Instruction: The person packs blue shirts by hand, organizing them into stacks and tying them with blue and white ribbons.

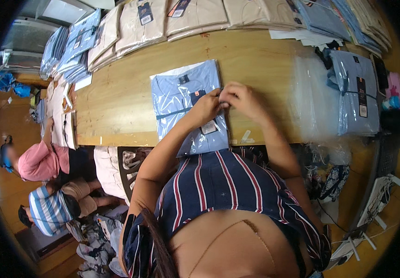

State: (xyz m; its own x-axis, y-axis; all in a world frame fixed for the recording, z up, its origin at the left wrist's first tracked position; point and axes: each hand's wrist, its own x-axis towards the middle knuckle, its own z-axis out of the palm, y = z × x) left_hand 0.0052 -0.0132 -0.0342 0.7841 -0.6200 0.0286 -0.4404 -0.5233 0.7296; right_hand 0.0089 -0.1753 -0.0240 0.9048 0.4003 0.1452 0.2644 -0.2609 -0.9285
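A folded light-blue garment in a clear plastic bag (172, 99) lies flat on the wooden table in front of me, its lower end reaching over the near edge against my body. A darker blue band crosses it, and a dark hang tag (197, 96) and a white label (208, 127) show near its right side. My left hand (205, 110) rests over the bag's right part, fingers closed at its edge. Just beside it, my right hand (238, 98) has its fingers curled in a pinch, meeting the left fingertips. Whatever is between the fingertips is too small or hidden to make out.
Bagged beige garments (142, 25) and blue ones (77, 44) line the far side of the wooden table (116, 102). At right are clear plastic bags (309, 92) and a bagged blue stack (357, 95). Two people (42, 162) are at the left.
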